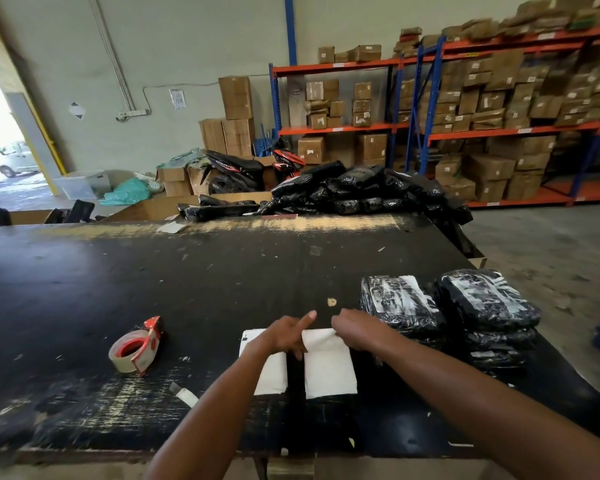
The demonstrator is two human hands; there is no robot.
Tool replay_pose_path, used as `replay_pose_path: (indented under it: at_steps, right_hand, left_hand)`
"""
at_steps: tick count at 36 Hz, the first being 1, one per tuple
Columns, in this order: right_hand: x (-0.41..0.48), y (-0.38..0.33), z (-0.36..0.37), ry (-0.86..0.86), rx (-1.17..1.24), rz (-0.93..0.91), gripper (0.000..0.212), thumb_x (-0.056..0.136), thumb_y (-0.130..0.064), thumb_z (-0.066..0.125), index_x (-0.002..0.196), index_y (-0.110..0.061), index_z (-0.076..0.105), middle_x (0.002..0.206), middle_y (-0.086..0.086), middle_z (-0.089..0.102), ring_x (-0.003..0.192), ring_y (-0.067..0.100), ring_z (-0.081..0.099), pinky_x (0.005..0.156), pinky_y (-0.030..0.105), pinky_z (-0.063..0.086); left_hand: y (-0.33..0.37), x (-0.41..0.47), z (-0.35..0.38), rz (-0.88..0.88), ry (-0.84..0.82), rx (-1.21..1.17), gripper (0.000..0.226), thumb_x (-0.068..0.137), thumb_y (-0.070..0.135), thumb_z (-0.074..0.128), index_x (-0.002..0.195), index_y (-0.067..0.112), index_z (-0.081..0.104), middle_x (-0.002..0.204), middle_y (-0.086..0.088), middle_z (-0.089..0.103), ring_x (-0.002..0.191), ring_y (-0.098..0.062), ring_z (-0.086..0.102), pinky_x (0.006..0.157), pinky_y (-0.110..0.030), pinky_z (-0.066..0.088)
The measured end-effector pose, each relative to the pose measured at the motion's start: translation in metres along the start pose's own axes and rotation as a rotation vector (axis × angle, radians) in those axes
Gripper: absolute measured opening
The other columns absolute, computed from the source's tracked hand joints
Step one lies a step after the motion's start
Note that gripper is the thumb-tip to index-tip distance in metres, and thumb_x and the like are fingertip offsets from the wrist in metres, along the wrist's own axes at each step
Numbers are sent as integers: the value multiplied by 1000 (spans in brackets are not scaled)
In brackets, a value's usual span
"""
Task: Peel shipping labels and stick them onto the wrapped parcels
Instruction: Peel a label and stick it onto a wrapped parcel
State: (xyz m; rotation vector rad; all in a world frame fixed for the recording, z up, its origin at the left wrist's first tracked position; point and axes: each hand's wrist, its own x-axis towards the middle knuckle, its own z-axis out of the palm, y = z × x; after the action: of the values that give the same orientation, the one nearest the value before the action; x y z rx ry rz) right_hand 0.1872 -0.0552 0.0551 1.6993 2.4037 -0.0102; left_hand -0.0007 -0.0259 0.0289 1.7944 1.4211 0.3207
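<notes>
Two white label sheets lie side by side on the black table (pixel 153 278) near its front edge: a left sheet (pixel 272 374) and a right sheet (pixel 329 372). My left hand (pixel 288 336) rests over the gap between their top edges, its index finger pointing up and away. My right hand (pixel 357 329) pinches the top edge of the right sheet, which curls up slightly there. Just right of my hands stand two stacks of black wrapped parcels, a nearer-left stack (pixel 399 303) and a right stack (pixel 487 306), each with a white label on top.
A red tape dispenser (pixel 137 346) sits on the table to the left. A small paper strip (pixel 186 394) lies near the front edge. A heap of black parcels (pixel 361 190) covers the far edge. Shelving with cardboard boxes (pixel 482 109) fills the right background.
</notes>
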Motion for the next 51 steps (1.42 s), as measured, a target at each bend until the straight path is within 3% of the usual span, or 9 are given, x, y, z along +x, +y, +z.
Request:
replay_pose_path:
  at_steps: [9, 15, 20, 23, 26, 30, 35, 43, 51]
  right_hand:
    - [-8, 13, -29, 181, -22, -50, 26, 97, -15, 59, 120, -4, 64, 119, 17, 66, 104, 37, 67, 83, 44, 55]
    - [-4, 65, -49, 184, 312, 7, 95, 85, -41, 77, 156, -5, 26, 164, 11, 27, 151, 28, 27, 124, 44, 24]
    - [1, 131, -74, 244, 756, 102, 74, 98, -36, 62, 157, -11, 26, 158, 12, 40, 140, 30, 45, 113, 43, 41]
    - [8, 172, -79, 185, 1021, 73, 47, 102, -22, 59, 143, -2, 48, 117, 12, 72, 101, 26, 73, 86, 45, 61]
    - [11, 195, -85, 179, 1086, -8, 15, 98, -7, 62, 111, 2, 64, 91, 10, 76, 78, 15, 77, 79, 40, 63]
    - [9, 217, -94, 170, 1123, -79, 9, 93, -1, 68, 101, 1, 64, 78, 7, 77, 70, 12, 75, 61, 23, 58]
    - [12, 232, -101, 94, 1162, -189, 11, 92, -2, 70, 101, 3, 64, 78, 9, 77, 71, 13, 75, 62, 22, 57]
    - [21, 245, -109, -30, 1195, -260, 17, 97, -5, 64, 107, 8, 66, 99, 16, 78, 83, 17, 77, 68, 22, 58]
    - [26, 237, -110, -17, 1203, -244, 19, 97, -6, 63, 109, 9, 66, 101, 19, 77, 84, 18, 77, 69, 24, 57]
  left_hand:
    - [34, 23, -8, 63, 225, -480, 66, 88, 27, 76, 146, 17, 47, 138, -11, 57, 114, -29, 64, 91, -48, 59]
    - [69, 33, -11, 156, 291, -689, 80, 85, 4, 76, 151, 27, 37, 118, 2, 66, 96, -19, 69, 73, -37, 63]
    - [95, 45, -4, 204, 219, -834, 96, 83, -7, 74, 157, 28, 25, 103, 6, 77, 95, -24, 75, 76, -45, 62]
    - [114, 55, 4, 225, 205, -850, 92, 81, -10, 73, 155, 27, 31, 111, -1, 76, 103, -31, 73, 82, -51, 61]
    - [126, 61, 9, 217, 208, -850, 82, 79, -11, 74, 146, 25, 44, 110, -5, 76, 100, -33, 73, 81, -51, 61]
    - [145, 66, 19, 210, 163, -823, 58, 82, -3, 75, 134, 12, 56, 116, -12, 74, 105, -34, 71, 83, -46, 61]
    - [166, 72, 21, 207, 223, -696, 51, 78, 22, 86, 124, 13, 66, 112, -10, 76, 106, -33, 72, 91, -49, 59]
    - [167, 77, 8, 208, 370, -570, 45, 75, 13, 87, 116, 10, 70, 105, -5, 79, 95, -23, 76, 76, -33, 61]
    - [158, 81, -4, 218, 326, -553, 42, 75, 13, 87, 113, 12, 70, 104, -5, 79, 95, -23, 76, 84, -39, 61]
